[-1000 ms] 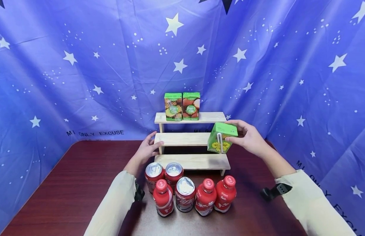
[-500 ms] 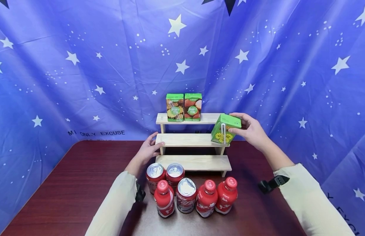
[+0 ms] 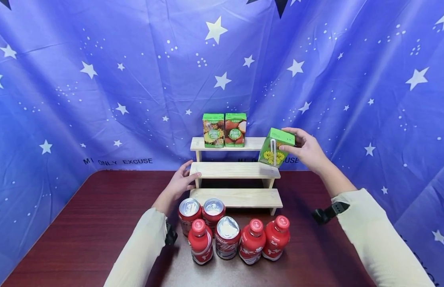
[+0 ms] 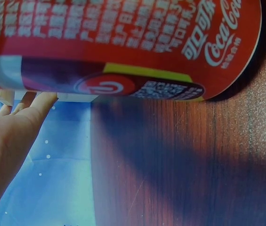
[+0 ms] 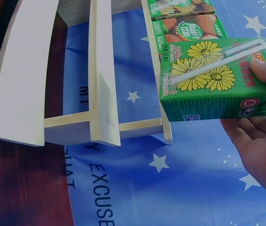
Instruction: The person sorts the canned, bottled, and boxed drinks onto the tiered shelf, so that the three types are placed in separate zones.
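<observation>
Gripping juice box (image 3: 276,147) by its right side with right hand (image 3: 308,150) | held tilted right of frame centre, mostly left of grip | holding shelf (image 3: 236,170) by left end with left hand (image 3: 177,183)

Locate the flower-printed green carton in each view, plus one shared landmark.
Head: right of centre, the flower-printed green carton is tilted in the right hand.
Left wrist: not in it.
Right wrist: upper right, held in that hand.
Shared landmark: the blue backdrop, lower left in the left wrist view.

Right hand (image 3: 305,149) | flowered carton (image 3: 276,148) | raised | now hiding right end of top shelf (image 3: 253,143)
</observation>
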{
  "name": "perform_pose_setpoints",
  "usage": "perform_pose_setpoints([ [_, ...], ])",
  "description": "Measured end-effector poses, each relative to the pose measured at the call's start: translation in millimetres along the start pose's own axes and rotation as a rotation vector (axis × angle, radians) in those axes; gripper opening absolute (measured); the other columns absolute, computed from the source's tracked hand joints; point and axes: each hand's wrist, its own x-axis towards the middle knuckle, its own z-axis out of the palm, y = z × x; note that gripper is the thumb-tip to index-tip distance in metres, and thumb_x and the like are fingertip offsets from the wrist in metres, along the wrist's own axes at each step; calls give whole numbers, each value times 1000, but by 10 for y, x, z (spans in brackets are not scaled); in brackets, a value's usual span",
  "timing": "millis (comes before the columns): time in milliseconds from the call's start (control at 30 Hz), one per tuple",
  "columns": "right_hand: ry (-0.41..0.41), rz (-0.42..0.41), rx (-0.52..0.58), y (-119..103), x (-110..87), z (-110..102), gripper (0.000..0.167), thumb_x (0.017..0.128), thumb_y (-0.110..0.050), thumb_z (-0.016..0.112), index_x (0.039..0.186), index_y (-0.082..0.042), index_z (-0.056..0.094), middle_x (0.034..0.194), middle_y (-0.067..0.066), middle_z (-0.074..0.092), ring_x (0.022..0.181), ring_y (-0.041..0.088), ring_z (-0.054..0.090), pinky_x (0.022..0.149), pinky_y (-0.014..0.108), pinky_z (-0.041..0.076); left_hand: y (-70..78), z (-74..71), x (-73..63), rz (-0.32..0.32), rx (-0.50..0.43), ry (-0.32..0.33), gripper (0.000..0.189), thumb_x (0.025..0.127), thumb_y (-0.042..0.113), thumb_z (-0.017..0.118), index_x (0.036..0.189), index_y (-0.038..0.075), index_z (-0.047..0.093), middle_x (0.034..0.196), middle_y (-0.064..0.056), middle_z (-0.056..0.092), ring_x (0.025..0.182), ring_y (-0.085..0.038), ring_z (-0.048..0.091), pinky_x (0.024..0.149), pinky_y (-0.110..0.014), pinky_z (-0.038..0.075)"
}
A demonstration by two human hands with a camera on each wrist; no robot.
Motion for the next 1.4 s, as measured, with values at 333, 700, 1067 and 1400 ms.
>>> perform_pose_setpoints([
  [333,33,55,1,-75,170,36,57,87,-18,67,139,-14,43,113,6,55,95,7,54,76,15,49,-27,-10,11,1,6,2,73,91,9,58,150,17,15,146,-20,34,125,-34,43,99,-59,39],
  [700,50,57,4,-108,254,61,55,88,-15,65,138,-13,43,118,11,54,98,9,52,77,13,47,-4,-4,-5,-5,-3,-2,74,91,9,58,150,18,15,147,-20,33,125,-34,42,99,-58,39],
  [1067,59,44,17,-85,335,104,54,88,-12,64,138,-10,42,119,12,53,98,8,52,78,14,46,9,1,11,-5,0,10,73,91,7,57,150,18,16,146,-20,35,125,-33,43,99,-59,39],
  [1400,61,76,9,-78,412,159,53,90,-13,62,138,-14,42,124,16,53,108,19,52,86,26,48,9,-4,12,-16,-1,-1,73,91,7,57,150,19,15,147,-18,34,128,-34,40,100,-58,38],
])
